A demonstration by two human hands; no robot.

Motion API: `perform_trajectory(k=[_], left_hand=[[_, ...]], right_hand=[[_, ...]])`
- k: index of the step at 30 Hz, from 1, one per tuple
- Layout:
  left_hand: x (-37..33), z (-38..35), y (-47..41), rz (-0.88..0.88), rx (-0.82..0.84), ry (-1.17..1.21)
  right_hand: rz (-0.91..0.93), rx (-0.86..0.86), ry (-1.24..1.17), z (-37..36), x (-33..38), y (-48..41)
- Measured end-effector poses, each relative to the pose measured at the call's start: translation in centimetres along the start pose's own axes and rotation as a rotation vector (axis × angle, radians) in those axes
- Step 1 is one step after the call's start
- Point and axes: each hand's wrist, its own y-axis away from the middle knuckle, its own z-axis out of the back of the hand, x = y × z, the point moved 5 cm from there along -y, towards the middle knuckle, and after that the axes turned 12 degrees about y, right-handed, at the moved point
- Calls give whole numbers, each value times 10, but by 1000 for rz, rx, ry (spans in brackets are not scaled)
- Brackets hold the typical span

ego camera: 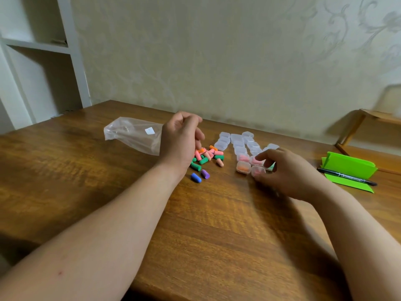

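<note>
White shelf unit (32, 46) stands far left, behind the tabletop (217, 224). A clear plastic bag (132, 135) lies flat on the tabletop, its right end hidden behind the left hand (180, 140).

The left hand hangs over the earplug pile (206, 156) with the wrist bent and the fingers curled down, fingertips at the pile's left edge. Its grip faces away from the camera, so I cannot tell whether it pinches a plug.

The pile is a loose mix of pink, orange and green foam plugs on the tabletop, just right of the left wrist. A blue plug (196, 177) and a purple plug (205, 173) lie side by side just in front of the pile, apart from it. A peach plug (219, 162) lies at the pile's right edge.

Empty clear boxes (237, 139) stand in rows right of the pile, running away from the camera. At the near end of the rows are filled boxes. The orange-filled box (243, 167) stands closed, just left of the right hand (290, 174).

The right hand's grip is closed on the pink-filled box (255, 162), with the thumb on top and the fingers curled round its right side. The box sits on the tabletop, touching its neighbours.

Folded green paper (349, 168) stands far right with a black marker (347, 177) lying across its front flap. A wooden rack (368, 122) stands behind it by the wall.
</note>
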Motion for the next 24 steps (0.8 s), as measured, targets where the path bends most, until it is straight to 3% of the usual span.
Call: perform_trajectory(k=[7, 20, 24], left_hand=[[1, 6, -12, 5, 7, -32], [-1, 17, -15, -52, 11, -162], [-2, 16, -15, -51, 9, -155]], right_hand=[[6, -218, -26, 7, 25, -20], [192, 42, 388, -15, 88, -122], [182, 41, 375, -18, 86, -124]])
